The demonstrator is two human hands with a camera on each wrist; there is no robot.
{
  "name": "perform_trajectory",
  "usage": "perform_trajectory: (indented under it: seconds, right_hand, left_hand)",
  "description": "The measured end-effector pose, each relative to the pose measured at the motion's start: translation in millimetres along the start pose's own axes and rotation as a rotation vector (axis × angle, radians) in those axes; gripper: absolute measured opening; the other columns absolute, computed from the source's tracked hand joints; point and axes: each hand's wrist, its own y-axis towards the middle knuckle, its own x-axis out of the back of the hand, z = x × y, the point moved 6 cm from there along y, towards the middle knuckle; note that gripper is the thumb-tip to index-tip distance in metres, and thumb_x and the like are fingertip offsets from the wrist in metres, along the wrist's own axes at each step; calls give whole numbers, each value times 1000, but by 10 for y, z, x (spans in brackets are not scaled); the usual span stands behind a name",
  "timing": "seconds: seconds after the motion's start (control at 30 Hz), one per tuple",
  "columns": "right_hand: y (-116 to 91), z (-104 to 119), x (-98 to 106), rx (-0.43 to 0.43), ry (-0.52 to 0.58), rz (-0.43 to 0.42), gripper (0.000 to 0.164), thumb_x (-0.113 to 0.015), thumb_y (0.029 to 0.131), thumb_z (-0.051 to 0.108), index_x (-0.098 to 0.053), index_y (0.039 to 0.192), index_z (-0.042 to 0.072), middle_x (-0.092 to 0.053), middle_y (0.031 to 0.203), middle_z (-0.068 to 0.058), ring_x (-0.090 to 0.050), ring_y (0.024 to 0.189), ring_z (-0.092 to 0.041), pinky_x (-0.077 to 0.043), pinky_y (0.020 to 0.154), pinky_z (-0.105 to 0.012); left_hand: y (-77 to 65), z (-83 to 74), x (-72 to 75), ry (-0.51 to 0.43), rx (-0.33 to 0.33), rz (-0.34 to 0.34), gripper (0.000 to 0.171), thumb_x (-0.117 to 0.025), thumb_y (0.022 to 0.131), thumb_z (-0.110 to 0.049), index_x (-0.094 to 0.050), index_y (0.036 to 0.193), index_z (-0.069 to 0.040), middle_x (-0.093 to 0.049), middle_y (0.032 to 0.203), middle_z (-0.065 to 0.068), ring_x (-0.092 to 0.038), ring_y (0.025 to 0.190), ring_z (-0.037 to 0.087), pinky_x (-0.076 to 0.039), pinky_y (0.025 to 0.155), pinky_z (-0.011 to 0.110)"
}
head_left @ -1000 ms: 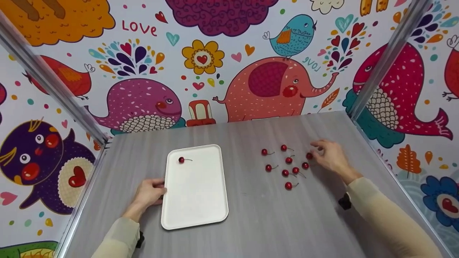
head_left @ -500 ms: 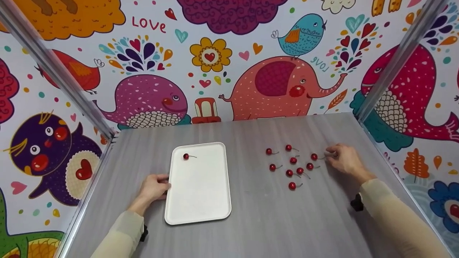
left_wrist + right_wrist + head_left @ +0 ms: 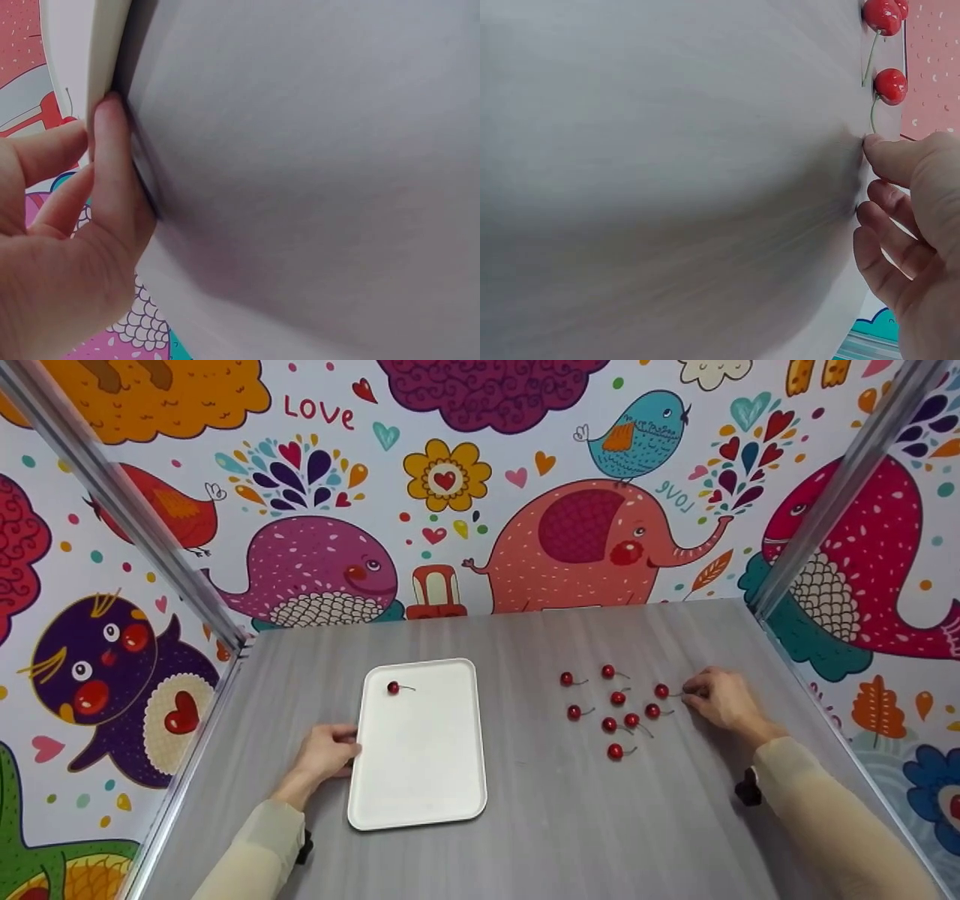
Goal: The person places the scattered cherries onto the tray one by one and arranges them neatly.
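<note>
A white tray (image 3: 420, 765) lies on the table with one red cherry (image 3: 394, 688) near its far left corner. At the tray's left edge is my left hand (image 3: 321, 754); its thumb and fingers hold the rim, as the left wrist view also shows. My right hand (image 3: 726, 701) is at the right side of a loose group of cherries. Its thumb and finger pinch the stem end of the rightmost cherry (image 3: 661, 691), which rests on the table. In the right wrist view this cherry (image 3: 890, 86) hangs off the thumb tip by its green stem.
Several more cherries with stems lie left of my right hand, the nearest cherry (image 3: 652, 710) just in front of it and another cherry (image 3: 615, 751) closest to me. A patterned wall (image 3: 517, 450) and metal posts (image 3: 832, 502) bound the grey table (image 3: 555, 825).
My right hand has shifted right from the rightmost cherry's fruit to its stem end. The left hand stays at the tray's edge. The head view has shifted slightly.
</note>
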Motion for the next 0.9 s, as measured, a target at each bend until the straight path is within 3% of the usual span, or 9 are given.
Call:
perform_trajectory:
  seconds: [0.27,0.47,0.7,0.77,0.9]
  right_hand:
    - [12,60,-8,59,-44,-65,14,-80,102,12,-87,112,6,-76,114,-18,-68,102,-34,-58,90,-50]
    - [28,68,-13,61,-39,-86,9,-81,102,10,-88,106,7,-77,112,-17,-68,100,-33,-59,93,-54]
    - [14,14,-1,-40,58,-48,16,-76,108,17,-89,115,9,-83,121,-21,-69,109,-38,-58,104,-63]
    - [7,2,4,-78,103,-39,19,-75,109,19,-88,119,9,-82,125,-22,-68,112,-38,-59,103,-57]
    - [-3,-18,-17,-165,200,-20,25,-72,111,23,-86,126,8,-81,129,-21,-66,112,-34,-57,90,-34]
  left_hand:
    - [-2,0,1,-9,2,-3,51,-70,100,0,-64,149,12,-71,119,22,-74,97,23,-72,77,38]
    - [0,7,7,1,6,-10,50,-70,100,-1,-66,149,10,-72,117,20,-74,95,22,-71,76,37]
    - [17,-12,7,29,-6,-24,50,-70,100,-2,-66,149,10,-74,117,20,-75,94,20,-71,73,35]
    - [17,-12,12,34,-8,-27,50,-70,100,-2,-66,149,10,-74,118,21,-75,94,21,-71,73,35]
    - [18,22,17,30,9,-29,51,-70,100,-2,-67,149,9,-74,117,18,-74,94,20,-71,74,35]
